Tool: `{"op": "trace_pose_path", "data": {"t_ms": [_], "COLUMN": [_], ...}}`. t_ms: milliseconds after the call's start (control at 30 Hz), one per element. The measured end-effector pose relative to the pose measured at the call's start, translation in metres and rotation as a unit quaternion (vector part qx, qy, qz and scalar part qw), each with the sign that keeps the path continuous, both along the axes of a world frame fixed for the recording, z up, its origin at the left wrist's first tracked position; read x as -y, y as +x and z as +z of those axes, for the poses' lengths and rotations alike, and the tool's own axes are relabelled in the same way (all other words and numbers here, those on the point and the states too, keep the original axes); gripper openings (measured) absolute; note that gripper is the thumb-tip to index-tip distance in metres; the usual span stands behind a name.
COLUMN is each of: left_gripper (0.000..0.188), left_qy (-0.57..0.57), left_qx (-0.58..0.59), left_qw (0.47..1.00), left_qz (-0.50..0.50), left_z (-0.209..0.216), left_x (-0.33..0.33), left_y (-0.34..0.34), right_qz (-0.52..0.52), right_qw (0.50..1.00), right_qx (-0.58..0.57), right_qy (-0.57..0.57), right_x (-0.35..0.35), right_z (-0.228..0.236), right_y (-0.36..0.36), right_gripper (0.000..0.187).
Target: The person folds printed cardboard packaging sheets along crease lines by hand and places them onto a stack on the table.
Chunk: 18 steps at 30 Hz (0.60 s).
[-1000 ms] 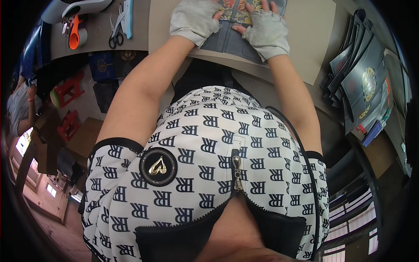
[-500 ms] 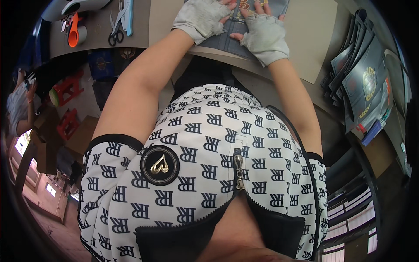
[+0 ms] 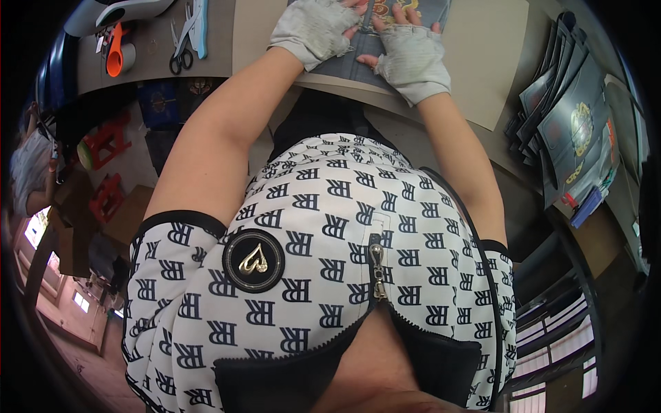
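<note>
A flat dark grey printed piece (image 3: 348, 70), with a red and gold design near its far part, lies under both hands; its far end runs out of the picture. My left hand (image 3: 311, 33), in a pale fingerless glove, rests on its left side, fingers stretched toward the design. Gloved the same way, my right hand (image 3: 412, 60) lies flat on the right side, with the fingers spread and the thumb pointing left. Neither hand grips anything. A large beige board (image 3: 490, 72) sits beneath the piece.
Left on the table are black-handled scissors (image 3: 181, 60), a light blue tool (image 3: 198, 31) and an orange-handled tool (image 3: 115, 51). A fanned stack of similar grey pieces (image 3: 568, 131) stands at right. Red stools (image 3: 110, 141) and another person (image 3: 33, 168) are at far left.
Both hands stay flat on the grey piece. The right hand sits slightly further left, and its fingers have shifted a little over the design.
</note>
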<state>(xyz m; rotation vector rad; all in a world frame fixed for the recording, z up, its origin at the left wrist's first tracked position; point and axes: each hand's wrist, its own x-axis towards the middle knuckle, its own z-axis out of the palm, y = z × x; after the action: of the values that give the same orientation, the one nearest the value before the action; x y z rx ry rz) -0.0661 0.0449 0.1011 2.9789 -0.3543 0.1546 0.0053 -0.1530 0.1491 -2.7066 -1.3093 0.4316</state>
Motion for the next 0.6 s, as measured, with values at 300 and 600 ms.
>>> {"op": "trace_pose_path", "data": {"t_ms": [300, 600], "left_gripper": [0.044, 0.047], "left_qy": [0.009, -0.011], "left_qx": [-0.01, -0.004], "left_qw": [1.0, 1.0], "left_qz": [-0.005, -0.007], "left_z": [0.0, -0.005], "left_x": [0.001, 0.002], "left_y": [0.001, -0.002], "right_qz": [0.037, 0.053], "right_qw": [0.998, 0.995], "right_qx": [0.03, 0.089], "right_qy": [-0.045, 0.005], "right_x": [0.01, 0.032], "right_z": [-0.018, -0.058], "right_y": [-0.007, -0.024], "right_gripper": [0.081, 0.069]}}
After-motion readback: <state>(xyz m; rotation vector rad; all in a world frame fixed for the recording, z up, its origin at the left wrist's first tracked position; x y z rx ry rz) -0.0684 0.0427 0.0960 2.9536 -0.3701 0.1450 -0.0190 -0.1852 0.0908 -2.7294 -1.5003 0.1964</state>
